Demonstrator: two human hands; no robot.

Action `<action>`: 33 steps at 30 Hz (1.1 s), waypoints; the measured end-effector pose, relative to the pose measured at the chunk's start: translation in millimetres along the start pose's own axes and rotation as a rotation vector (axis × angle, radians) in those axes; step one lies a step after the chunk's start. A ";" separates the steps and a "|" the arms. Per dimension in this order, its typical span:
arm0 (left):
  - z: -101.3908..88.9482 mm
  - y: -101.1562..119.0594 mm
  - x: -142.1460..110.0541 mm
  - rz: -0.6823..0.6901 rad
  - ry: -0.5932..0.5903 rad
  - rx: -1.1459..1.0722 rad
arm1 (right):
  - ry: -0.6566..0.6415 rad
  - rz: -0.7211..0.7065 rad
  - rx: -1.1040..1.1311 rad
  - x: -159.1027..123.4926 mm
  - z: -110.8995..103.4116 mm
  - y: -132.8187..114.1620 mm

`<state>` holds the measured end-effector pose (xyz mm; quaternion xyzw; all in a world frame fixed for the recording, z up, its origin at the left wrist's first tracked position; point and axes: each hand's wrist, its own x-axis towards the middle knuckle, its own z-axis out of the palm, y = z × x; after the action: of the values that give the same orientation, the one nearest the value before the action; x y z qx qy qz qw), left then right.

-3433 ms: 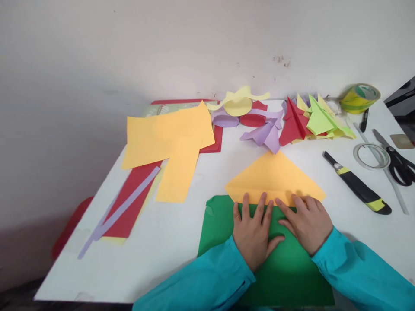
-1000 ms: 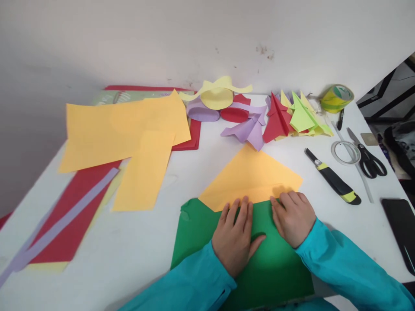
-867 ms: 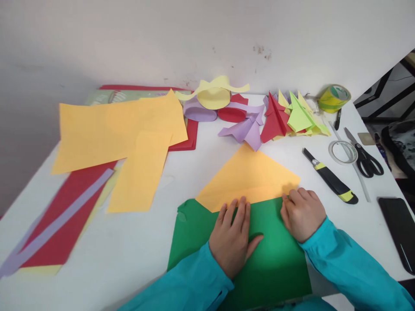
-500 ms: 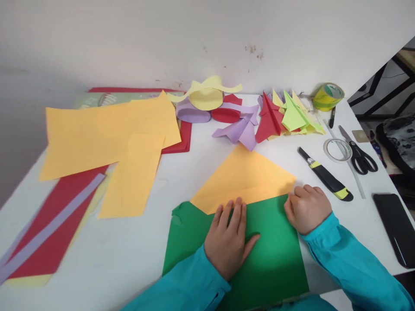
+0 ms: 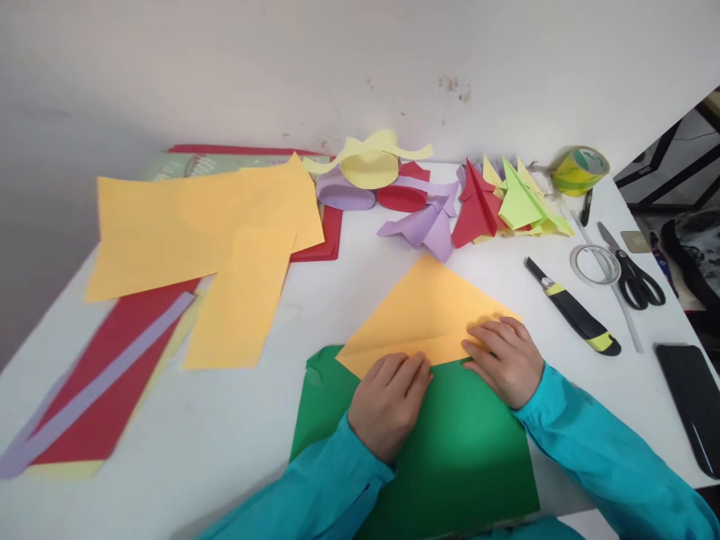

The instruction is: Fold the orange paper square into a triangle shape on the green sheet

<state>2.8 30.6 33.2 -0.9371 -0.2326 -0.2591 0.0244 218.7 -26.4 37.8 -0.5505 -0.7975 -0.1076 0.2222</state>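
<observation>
A folded orange sheet of paper (image 5: 419,307), pointed at the top, has a band turned up along its near edge. That edge lies over a green sheet (image 5: 450,442). My left hand (image 5: 388,405) pinches the near edge left of its middle, fingers curled and thumb hidden. At the right part of the same edge, my right hand (image 5: 506,360) grips with bent fingers on top and its thumb at the fold. Just beyond the sheet's tip sits a purple folded paper plane (image 5: 424,225).
To the right lie a utility knife (image 5: 574,307), a tape ring (image 5: 595,265), scissors (image 5: 633,277) and a phone (image 5: 689,405). Red and green paper planes (image 5: 478,206) and a yellow tape roll (image 5: 579,171) stand behind. Leftward are orange sheets (image 5: 196,232) and a red sheet (image 5: 112,390).
My right hand slid along the fold to the right corner as a fist, then came back left and gripped the edge. My left hand went from lying flat to curled fingers.
</observation>
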 end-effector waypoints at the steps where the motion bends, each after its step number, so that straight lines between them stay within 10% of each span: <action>1: 0.3 -0.5 0.2 -0.007 -0.005 -0.004 | 0.002 -0.004 0.001 0.3 -0.1 0.1; 33: 0.5 -5.4 1.2 0.106 -0.011 0.014 | 0.090 -0.074 0.091 7.8 -0.6 -1.6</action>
<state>1.6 36.0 33.0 -0.9492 -0.1848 -0.2508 0.0436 215.1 -20.8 42.1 -0.5046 -0.8105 -0.1041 0.2787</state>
